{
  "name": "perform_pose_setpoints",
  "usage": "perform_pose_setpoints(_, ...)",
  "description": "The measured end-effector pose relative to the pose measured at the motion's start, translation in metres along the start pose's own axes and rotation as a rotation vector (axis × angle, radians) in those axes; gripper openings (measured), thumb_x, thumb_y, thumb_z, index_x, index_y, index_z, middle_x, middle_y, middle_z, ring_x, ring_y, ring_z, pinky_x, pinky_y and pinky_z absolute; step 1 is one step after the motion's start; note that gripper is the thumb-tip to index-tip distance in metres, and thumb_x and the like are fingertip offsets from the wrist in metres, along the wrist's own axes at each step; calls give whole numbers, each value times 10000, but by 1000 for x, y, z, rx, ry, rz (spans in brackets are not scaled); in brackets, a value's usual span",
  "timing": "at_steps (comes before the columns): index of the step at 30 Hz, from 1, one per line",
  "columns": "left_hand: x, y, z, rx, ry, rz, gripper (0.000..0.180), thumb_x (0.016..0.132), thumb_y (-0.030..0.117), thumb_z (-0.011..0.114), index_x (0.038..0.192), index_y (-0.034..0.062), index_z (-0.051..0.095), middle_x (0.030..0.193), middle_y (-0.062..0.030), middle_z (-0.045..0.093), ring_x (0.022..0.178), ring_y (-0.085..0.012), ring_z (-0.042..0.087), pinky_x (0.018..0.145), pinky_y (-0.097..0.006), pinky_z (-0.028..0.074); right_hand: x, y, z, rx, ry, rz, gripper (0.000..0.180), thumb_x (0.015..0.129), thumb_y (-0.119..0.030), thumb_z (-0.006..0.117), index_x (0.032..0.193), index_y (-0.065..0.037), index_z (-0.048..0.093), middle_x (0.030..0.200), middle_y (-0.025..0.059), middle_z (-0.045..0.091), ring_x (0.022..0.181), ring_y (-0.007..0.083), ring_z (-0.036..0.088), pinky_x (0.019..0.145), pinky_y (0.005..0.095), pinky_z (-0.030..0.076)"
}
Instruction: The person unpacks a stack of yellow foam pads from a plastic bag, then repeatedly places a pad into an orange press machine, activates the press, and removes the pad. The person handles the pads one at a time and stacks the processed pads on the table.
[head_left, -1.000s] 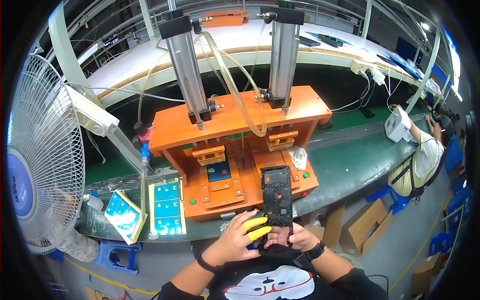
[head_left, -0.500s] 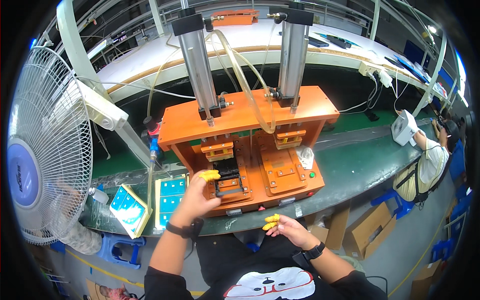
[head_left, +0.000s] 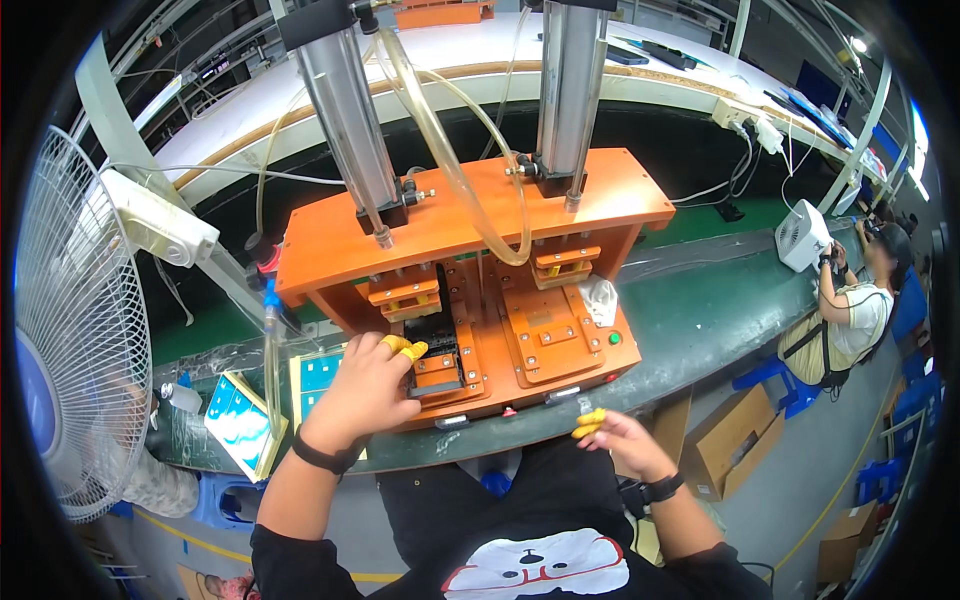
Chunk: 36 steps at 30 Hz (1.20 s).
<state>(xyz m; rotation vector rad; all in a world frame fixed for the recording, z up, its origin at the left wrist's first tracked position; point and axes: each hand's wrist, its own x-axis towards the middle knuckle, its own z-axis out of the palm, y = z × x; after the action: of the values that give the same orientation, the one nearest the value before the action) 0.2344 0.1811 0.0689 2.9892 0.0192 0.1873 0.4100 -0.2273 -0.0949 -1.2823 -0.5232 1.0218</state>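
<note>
A black plastic frame (head_left: 462,378) lies in the left bay of an orange two-station press (head_left: 470,215). My left hand (head_left: 365,390), with yellow finger cots on its fingertips, is at the frame's left side, thumb and fingers closed about its edge. The hand covers part of that edge. In front of the press, to the right, my right hand (head_left: 625,440) is held in the air with its yellow-covered fingertips pinched together. Whatever they hold, if anything, is too small to make out. The right bay's orange fixture plate (head_left: 545,330) has no black frame on it.
Blue-and-yellow sheets (head_left: 240,420) lie left of the press beside a small bottle (head_left: 182,397). A large fan (head_left: 80,330) stands at far left. A white crumpled cloth (head_left: 600,300) rests by the right bay. A person (head_left: 845,310) sits farther right, near a small white fan (head_left: 800,237).
The view has shifted, so the press sits farther left in it. My right hand has moved right along the bench's front edge. The left hand stays at the black frame.
</note>
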Motion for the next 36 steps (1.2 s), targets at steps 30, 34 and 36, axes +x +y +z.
perform_pose_setpoints(30, -91, 12, 131, -243, 561, -408, 497, 1017, 316, 617, 1338, -63, 634, 1397, -273, 614, 1338, -480, 539, 1152, -540, 406, 220, -130, -229, -405, 749, -526, 165, 1056, -226, 662, 1116, -98, 748, 967, 52, 740, 910, 212, 715, 802, 300, 553)
perform_pose_setpoints(34, -91, 14, 139, -255, 613, -409, 491, 1031, 298, 584, 1368, -58, 622, 1418, -247, 616, 1385, -467, 510, 1184, -531, 376, 108, -94, -217, 428, 756, -284, 263, 1102, -299, 620, 1326, -164, 655, 1179, -25, 706, 979, 179, 675, 874, 329, 535)
perform_pose_setpoints(36, -90, 12, 141, -254, 617, -397, 486, 1005, 260, 608, 1378, -51, 616, 1425, -237, 619, 1394, -468, 505, 1196, -530, 366, 55, -47, -227, 614, 758, -247, 302, 1099, -335, 625, 1366, -194, 631, 1235, -46, 691, 1017, 170, 664, 879, 341, 533)
